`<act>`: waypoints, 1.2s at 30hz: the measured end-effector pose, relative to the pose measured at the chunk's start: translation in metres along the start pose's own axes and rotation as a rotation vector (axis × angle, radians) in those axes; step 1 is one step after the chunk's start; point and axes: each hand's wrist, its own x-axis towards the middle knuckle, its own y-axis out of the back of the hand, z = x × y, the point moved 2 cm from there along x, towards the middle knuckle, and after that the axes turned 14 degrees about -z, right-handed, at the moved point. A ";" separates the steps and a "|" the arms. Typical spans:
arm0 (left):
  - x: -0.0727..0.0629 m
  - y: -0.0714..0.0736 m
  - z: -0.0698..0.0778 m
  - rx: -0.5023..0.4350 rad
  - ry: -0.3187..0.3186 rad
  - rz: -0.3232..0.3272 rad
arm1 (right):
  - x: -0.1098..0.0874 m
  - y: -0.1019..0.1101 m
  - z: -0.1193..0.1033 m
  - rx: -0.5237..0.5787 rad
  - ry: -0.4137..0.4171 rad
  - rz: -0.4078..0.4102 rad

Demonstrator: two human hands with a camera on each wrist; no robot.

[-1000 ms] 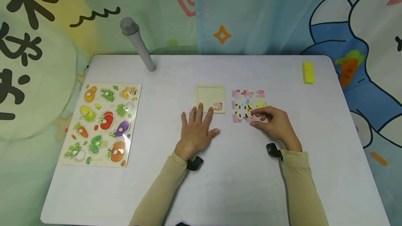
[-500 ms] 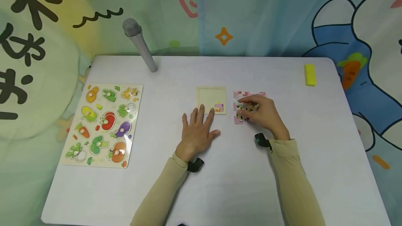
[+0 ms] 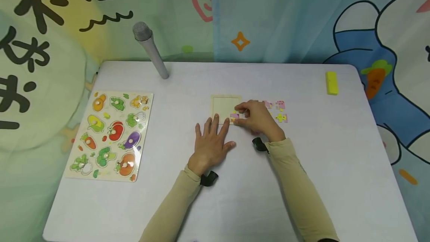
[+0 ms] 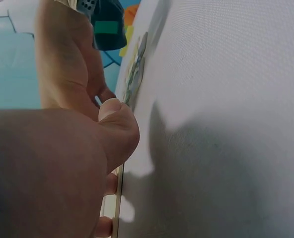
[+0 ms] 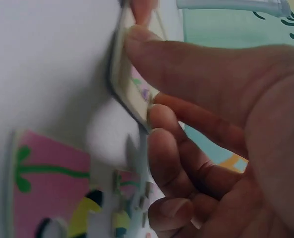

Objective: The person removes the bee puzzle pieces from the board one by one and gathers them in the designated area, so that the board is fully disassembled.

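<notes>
A small square wooden puzzle tray [image 3: 220,104] lies mid-table, with a pink puzzle piece [image 3: 234,116] in its lower right corner. My left hand [image 3: 211,143] lies with spread, straight fingers over the tray's near edge. At the same corner, my right hand [image 3: 260,118] has its thumb and index finger either side of that piece. The right wrist view shows the thumb [image 5: 186,67] on the tray rim and the other fingers curled; I cannot tell whether it grips anything. Loose pink and yellow puzzle pieces [image 3: 281,118] lie to the right, some hidden under this hand.
A vegetable peg puzzle board [image 3: 109,135] lies at the left of the white table [image 3: 215,212]. A grey microphone [image 3: 151,49] stands at the back left, and a yellow block [image 3: 332,83] lies at the back right. A printed curtain [image 3: 285,18] hangs behind the table.
My right hand has moved left from the loose pieces to the tray's lower right corner. The left hand has stayed at the tray's near edge.
</notes>
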 end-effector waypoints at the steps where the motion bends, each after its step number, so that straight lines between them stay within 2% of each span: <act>1: 0.000 0.000 0.000 0.000 0.001 -0.006 | 0.001 -0.001 0.000 -0.010 -0.004 -0.005; 13: -0.001 0.002 -0.002 0.011 0.010 0.009 | 0.007 -0.006 -0.002 -0.022 -0.013 -0.004; 24: 0.000 0.001 -0.003 0.000 0.007 0.030 | 0.008 -0.008 -0.004 0.015 0.010 0.010; 36: 0.005 -0.005 -0.004 0.007 0.007 0.005 | 0.005 -0.007 0.001 -0.001 0.018 0.016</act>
